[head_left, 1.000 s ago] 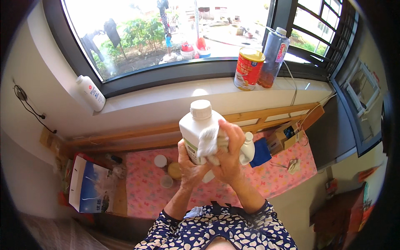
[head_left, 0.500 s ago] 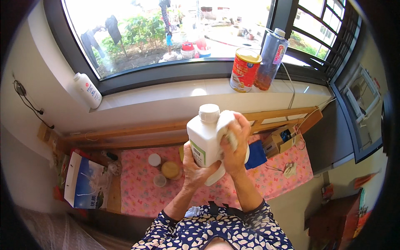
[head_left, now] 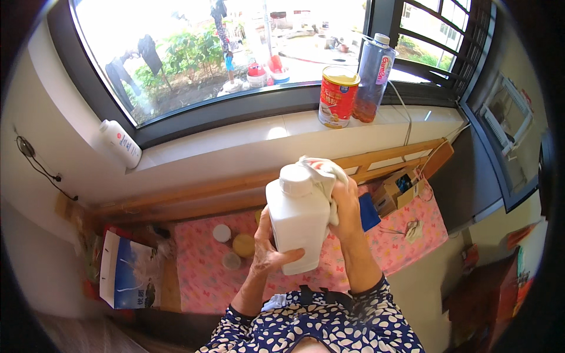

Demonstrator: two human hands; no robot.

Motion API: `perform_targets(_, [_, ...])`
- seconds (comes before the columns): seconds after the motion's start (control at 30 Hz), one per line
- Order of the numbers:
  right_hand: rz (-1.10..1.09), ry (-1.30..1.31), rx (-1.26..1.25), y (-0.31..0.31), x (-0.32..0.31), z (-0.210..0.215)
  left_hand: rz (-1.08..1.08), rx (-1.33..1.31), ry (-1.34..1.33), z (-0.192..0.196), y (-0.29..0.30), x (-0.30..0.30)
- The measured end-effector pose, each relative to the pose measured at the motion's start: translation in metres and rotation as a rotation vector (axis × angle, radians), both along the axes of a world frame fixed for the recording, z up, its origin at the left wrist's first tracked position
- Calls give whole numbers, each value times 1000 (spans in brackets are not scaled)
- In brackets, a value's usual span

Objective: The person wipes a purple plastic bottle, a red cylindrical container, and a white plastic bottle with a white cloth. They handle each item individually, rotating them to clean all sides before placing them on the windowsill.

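A white plastic bottle [head_left: 294, 217] with a ribbed white screw cap is held up in front of me, above the pink cloth. My left hand [head_left: 271, 244] grips its lower left side, the thumb lying across the front. A pale cloth [head_left: 325, 172] is bunched in my right hand [head_left: 346, 206], which presses it against the bottle's upper right side near the cap. The fingers of that hand are partly hidden behind the cloth and bottle. No label shows on the bottle face turned toward me.
Below lies a pink patterned cloth [head_left: 200, 270] bearing several round containers, a blue folded item [head_left: 369, 212] and a cardboard box [head_left: 391, 197]. On the windowsill stand a red tin [head_left: 338, 97], a tall bluish bottle [head_left: 373, 79] and a white bottle [head_left: 120, 143]. A gift bag [head_left: 129, 270] sits left.
The bottle has turned, so its green-edged label no longer shows, and it sits slightly lower. My right hand has shifted right and down with the cloth, which now spreads near the cap.
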State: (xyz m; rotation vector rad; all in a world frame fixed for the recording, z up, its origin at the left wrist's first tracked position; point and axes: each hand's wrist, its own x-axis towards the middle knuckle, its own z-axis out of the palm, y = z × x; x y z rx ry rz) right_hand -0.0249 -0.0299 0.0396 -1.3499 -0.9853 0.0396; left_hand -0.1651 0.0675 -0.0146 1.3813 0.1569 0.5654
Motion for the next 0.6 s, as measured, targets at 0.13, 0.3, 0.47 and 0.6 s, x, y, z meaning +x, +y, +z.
perform_targets(0.13, [276,503,74,12,3,1,-39,-76,-24,-8,6,-1])
perform_targets(0.3, [145,297,135,20,-22,-17,58,-270,-101,2,4,-1])
perform_targets(0.47, [147,174,62,10,-38,-27,96,-249,-130,-7,11,-2])
perform_targets(0.6, [99,-168,114,2,-44,-36,114,-295,-183,-2,11,-1])
